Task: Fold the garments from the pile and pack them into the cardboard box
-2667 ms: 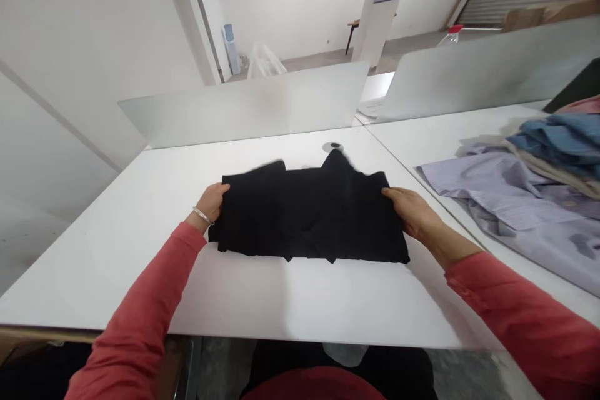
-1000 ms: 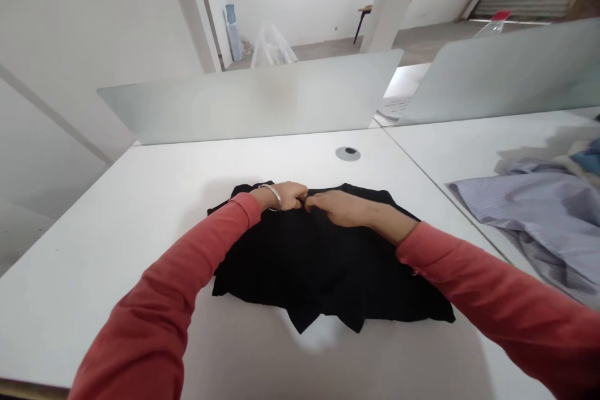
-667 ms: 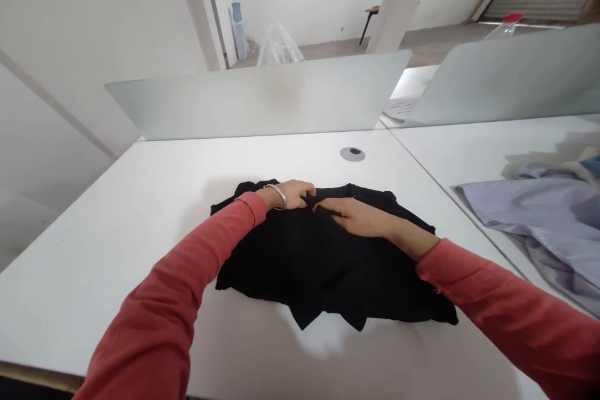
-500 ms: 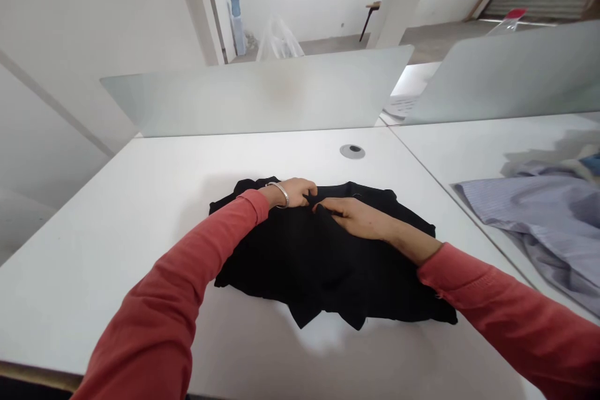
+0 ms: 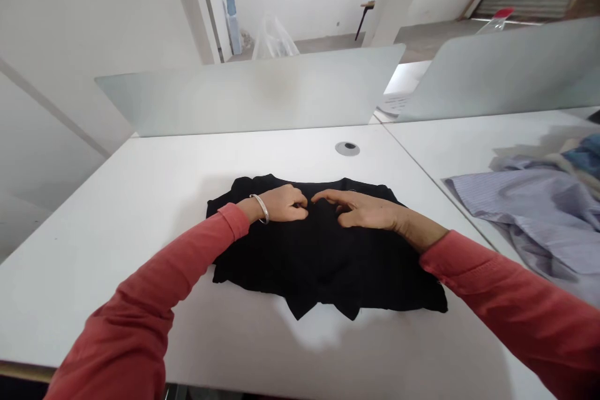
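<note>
A black collared shirt lies spread on the white table, its two collar points facing the near edge. My left hand, with a silver bangle at the wrist, rests over the shirt's middle; its fingers are curled and closed on the cloth. Just to the right, my right hand is over the same part with the index finger stretched out and the thumb apart, gripping nothing. A small gap separates the fingertips of both hands. What lies under the left fingers is mostly hidden.
Frosted partitions run along the back of the table. A cable grommet is set in the tabletop. On the right lies a pale striped garment beside blue cloth. A plastic bag shows behind the partition.
My right hand has let go of the raised fold of black cloth, and its fingers have spread. My left hand has shifted slightly left and nearer. The cloth between them lies flatter.
</note>
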Available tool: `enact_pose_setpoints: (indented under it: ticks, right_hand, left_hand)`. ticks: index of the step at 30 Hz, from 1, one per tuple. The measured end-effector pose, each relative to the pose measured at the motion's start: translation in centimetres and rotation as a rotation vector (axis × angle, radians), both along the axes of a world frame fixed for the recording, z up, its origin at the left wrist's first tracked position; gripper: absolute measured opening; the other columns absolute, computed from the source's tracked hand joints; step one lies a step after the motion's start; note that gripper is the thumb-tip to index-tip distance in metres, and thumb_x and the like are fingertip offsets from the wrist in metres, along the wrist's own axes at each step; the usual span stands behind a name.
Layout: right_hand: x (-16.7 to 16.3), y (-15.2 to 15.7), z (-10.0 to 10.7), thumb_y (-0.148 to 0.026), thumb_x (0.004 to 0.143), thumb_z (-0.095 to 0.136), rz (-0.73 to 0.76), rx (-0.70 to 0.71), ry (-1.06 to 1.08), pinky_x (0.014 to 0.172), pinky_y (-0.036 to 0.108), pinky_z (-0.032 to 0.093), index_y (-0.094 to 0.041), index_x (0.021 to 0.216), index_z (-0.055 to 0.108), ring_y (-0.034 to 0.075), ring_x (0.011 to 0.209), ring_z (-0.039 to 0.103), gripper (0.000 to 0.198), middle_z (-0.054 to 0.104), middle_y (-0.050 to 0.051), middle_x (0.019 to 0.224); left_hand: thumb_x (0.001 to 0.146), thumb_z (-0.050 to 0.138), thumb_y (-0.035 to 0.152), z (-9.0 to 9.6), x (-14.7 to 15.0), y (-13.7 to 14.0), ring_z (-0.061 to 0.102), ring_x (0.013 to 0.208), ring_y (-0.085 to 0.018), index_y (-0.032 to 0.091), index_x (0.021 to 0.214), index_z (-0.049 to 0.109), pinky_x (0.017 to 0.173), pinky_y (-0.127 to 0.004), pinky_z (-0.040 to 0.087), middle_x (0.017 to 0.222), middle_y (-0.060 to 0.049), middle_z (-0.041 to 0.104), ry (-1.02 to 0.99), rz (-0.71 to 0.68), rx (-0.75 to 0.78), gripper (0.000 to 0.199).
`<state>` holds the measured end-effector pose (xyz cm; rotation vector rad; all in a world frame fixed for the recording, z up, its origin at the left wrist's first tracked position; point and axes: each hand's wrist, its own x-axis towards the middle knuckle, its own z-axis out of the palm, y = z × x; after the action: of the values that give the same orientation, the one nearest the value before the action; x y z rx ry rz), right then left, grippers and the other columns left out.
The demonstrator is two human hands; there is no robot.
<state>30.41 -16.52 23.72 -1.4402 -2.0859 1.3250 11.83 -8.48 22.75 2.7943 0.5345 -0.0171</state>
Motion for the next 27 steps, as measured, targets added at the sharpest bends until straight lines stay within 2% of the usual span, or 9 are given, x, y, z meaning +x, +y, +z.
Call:
enact_pose_setpoints:
  ticks: [4,6,8,10,12,15,18,22,27]
  right_hand:
    - [0.3,0.2,0.1,-0.018,0.064,0.046,0.01,0.085,-0.155,0.062,0.025,0.041,-0.017,0.114,0.044,0.015,0.074,0.052,0.05,0.055,0.005,0.089]
    - [0.4,0.4,0.1,-0.019,0.065,0.046,0.024,0.098,-0.191,0.06,0.024,0.04,-0.016,0.1,0.051,0.015,0.072,0.051,0.035,0.056,0.004,0.085]
    - [0.5,0.4,0.0,-0.021,0.066,0.045,0.031,0.092,-0.214,0.056,0.024,0.038,-0.016,0.08,0.052,0.014,0.067,0.049,0.017,0.055,0.003,0.078]
    - [0.7,0.5,0.0,-0.021,0.066,0.045,0.023,0.074,-0.207,0.054,0.024,0.036,-0.016,0.068,0.048,0.012,0.062,0.047,0.006,0.052,0.001,0.071]
    - [1.0,0.4,0.1,-0.021,0.066,0.044,0.003,0.049,-0.174,0.051,0.023,0.035,-0.016,0.064,0.044,0.011,0.059,0.046,0.005,0.05,0.0,0.067]
    - [1.3,0.4,0.2,-0.023,0.069,0.042,-0.043,0.028,-0.128,0.051,0.023,0.036,-0.017,0.068,0.043,0.011,0.059,0.046,0.006,0.05,0.0,0.068]
    - [1.4,0.7,-0.1,-0.025,0.073,0.04,-0.073,0.087,-0.179,0.054,0.023,0.038,-0.018,0.073,0.044,0.013,0.064,0.049,0.008,0.054,0.002,0.074]
    - [1.3,1.2,-1.2,-0.025,0.077,0.04,-0.072,0.286,-0.448,0.058,0.026,0.037,-0.018,0.074,0.042,0.015,0.066,0.05,0.008,0.054,0.004,0.075]
    - [1.7,1.4,-2.5,-0.027,0.082,0.039,-0.085,0.489,-0.66,0.062,0.027,0.037,-0.017,0.084,0.045,0.017,0.074,0.053,0.012,0.055,0.007,0.087]
  left_hand:
    - [0.075,0.048,0.042,-0.6,-0.8,-0.1,0.05,0.083,-0.019,0.011,0.091,0.059,0.078,-0.029,0.039,0.086,-0.008,0.057,0.086,0.026,0.114,0.037]
    - [0.074,0.048,0.048,-0.9,-0.9,0.1,0.05,0.085,-0.02,0.01,0.092,0.058,0.078,-0.03,0.039,0.088,-0.01,0.055,0.13,0.044,0.136,0.043]
    - [0.074,0.05,0.045,-0.9,-0.8,0.2,0.049,0.085,-0.02,0.011,0.09,0.057,0.077,-0.029,0.038,0.088,-0.009,0.055,0.17,0.029,0.124,0.038]
    - [0.075,0.051,0.035,-0.8,-0.8,0.4,0.049,0.084,-0.018,0.012,0.085,0.056,0.077,-0.027,0.037,0.086,-0.007,0.055,0.197,-0.002,0.096,0.025]
    - [0.077,0.049,0.026,-0.5,-1.0,0.7,0.049,0.079,-0.015,0.014,0.079,0.054,0.073,-0.025,0.037,0.081,-0.004,0.054,0.201,0.001,0.038,0.014]
    - [0.08,0.043,0.027,0.0,-1.6,1.2,0.047,0.066,-0.012,0.016,0.072,0.047,0.062,-0.022,0.036,0.071,0.0,0.05,0.142,0.115,-0.102,0.014]
    - [0.081,0.04,0.03,0.3,-2.2,1.4,0.046,0.061,-0.01,0.017,0.07,0.042,0.056,-0.021,0.035,0.067,0.002,0.047,0.073,0.232,-0.163,0.017]
    - [0.083,0.04,0.029,-0.2,-2.4,0.9,0.051,0.065,-0.013,0.017,0.076,0.043,0.058,-0.023,0.036,0.07,0.0,0.052,0.119,0.282,-0.012,0.014]
    - [0.087,0.032,0.03,-1.4,-2.2,0.5,0.056,0.07,-0.018,0.015,0.085,0.046,0.057,-0.026,0.037,0.076,-0.007,0.057,0.247,0.13,0.329,0.02]
